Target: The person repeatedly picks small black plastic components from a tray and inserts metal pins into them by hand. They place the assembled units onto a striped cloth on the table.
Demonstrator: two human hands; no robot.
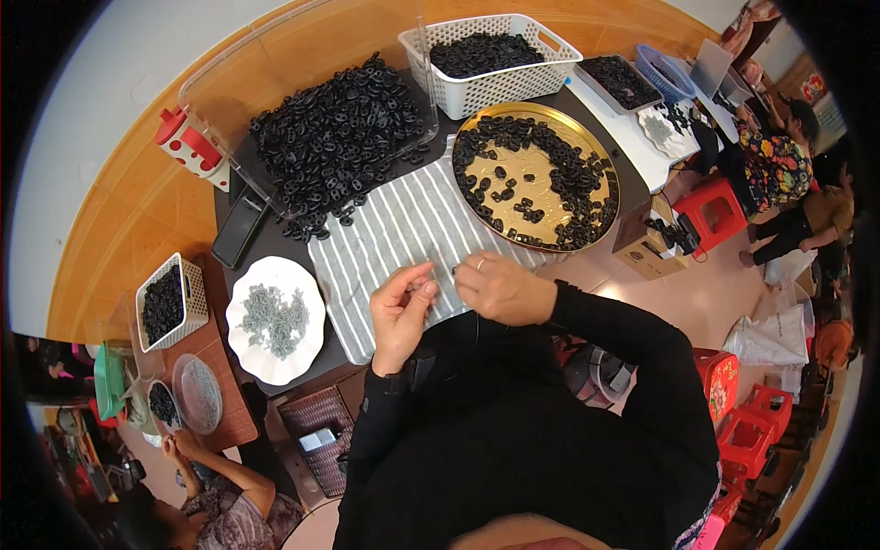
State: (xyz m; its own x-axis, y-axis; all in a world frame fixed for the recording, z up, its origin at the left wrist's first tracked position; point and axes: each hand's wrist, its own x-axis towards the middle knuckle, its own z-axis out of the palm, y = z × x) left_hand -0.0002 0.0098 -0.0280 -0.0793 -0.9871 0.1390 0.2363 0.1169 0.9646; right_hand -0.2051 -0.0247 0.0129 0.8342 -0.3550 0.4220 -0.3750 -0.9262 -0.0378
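Observation:
Both my hands are held above a grey cloth with white stripes. My left hand is closed, thumb against fingers, and what it pinches, if anything, is too small to make out. Just to its right my right hand, with a ring on one finger, has its fingers curled in; a tiny dark bit shows at the fingertips. Left of them, a white scalloped plate holds small grey metal-looking pieces. Beyond my right hand a round gold tray carries many small black oval pieces.
A clear bin spills a heap of black pieces onto the table. Behind stands a white basket of them; a dark phone lies left. Another person's hands work at lower left. Red stools stand at right.

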